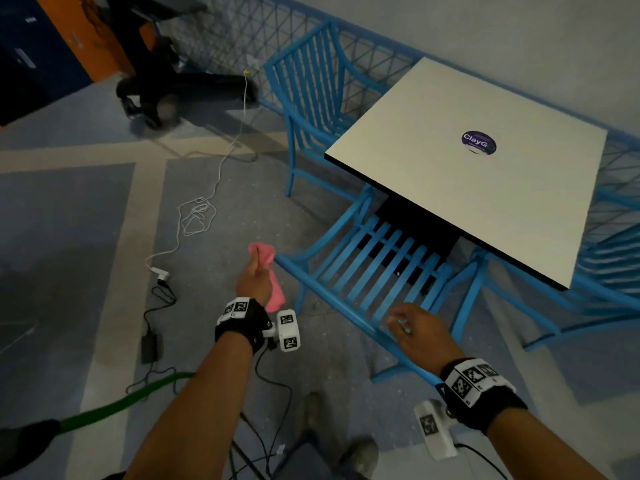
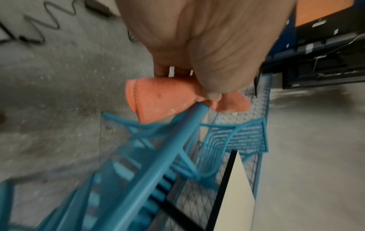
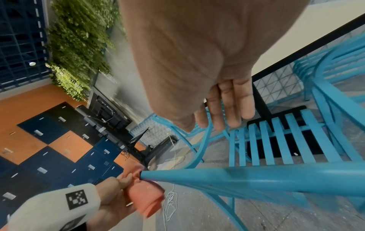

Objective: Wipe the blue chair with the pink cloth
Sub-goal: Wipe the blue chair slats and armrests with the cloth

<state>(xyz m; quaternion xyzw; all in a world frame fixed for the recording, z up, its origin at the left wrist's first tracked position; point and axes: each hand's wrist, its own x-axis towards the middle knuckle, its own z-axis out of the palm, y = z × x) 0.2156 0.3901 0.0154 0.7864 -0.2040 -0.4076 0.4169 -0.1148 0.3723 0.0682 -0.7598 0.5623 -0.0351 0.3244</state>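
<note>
A blue slatted chair [image 1: 363, 271] stands tucked under the white table, its top rail [image 2: 158, 150] nearest me. My left hand [image 1: 254, 271] grips a rolled pink cloth [image 1: 270, 271] at the left end of that rail; in the left wrist view the cloth [image 2: 158, 100] touches the rail tip, and the right wrist view shows the same cloth [image 3: 146, 198] at the rail end [image 3: 237, 176]. My right hand [image 1: 412, 327] hovers over the chair back's slats with straight fingers [image 3: 231, 101], holding nothing.
The white table [image 1: 467, 188] carries a purple round sticker [image 1: 478, 143]. A second blue chair [image 1: 311, 84] stands behind, another [image 1: 606, 265] at right. White cable [image 1: 197, 216], black cords and an adapter [image 1: 150, 346] lie on the floor at left. My shoes [image 1: 356, 455] are below.
</note>
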